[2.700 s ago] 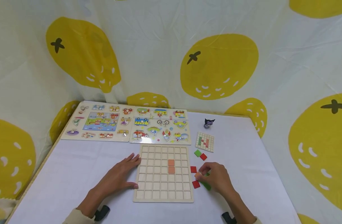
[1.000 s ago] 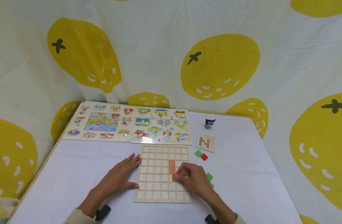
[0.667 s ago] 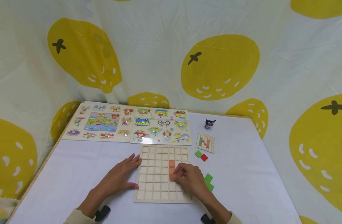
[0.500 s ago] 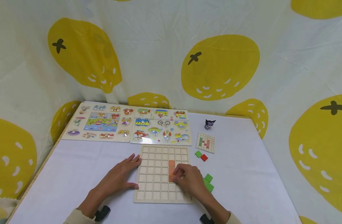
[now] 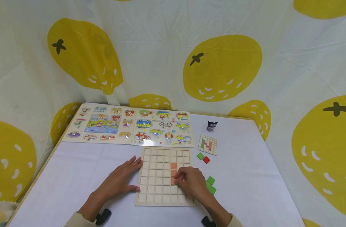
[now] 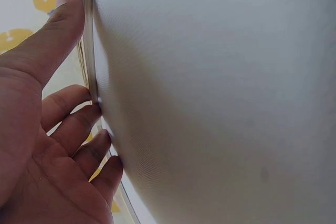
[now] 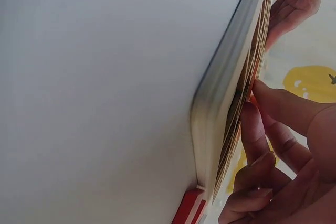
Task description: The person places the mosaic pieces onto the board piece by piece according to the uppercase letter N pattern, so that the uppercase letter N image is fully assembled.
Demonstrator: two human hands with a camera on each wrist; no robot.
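Observation:
A wooden grid board (image 5: 159, 197) lies on the table with two orange tiles (image 5: 173, 165) one below the other in its cells. My right hand (image 5: 193, 183) is over the board's right half, thumb and fingertips pinching a third orange tile (image 5: 172, 181) in the cell directly below them. In the right wrist view, the thumb and curled fingers of my right hand (image 7: 286, 140) meet at a strip of orange at the board's surface. My left hand (image 5: 120, 178) rests flat at the board's left edge, fingers spread; the left wrist view shows its fingertips along that edge.
Green tiles (image 5: 211, 188) lie right of my right hand; a green tile (image 5: 200, 156) and a red tile (image 5: 206, 160) lie farther back. A red tile (image 7: 189, 205) shows beside the board. Behind are a pattern card (image 5: 213, 151), a dark figurine (image 5: 211, 125) and picture puzzles (image 5: 124, 140).
My right hand has carried an orange tile from the table left onto the board and lowered it into the cell below the other two. My left hand has stayed in place.

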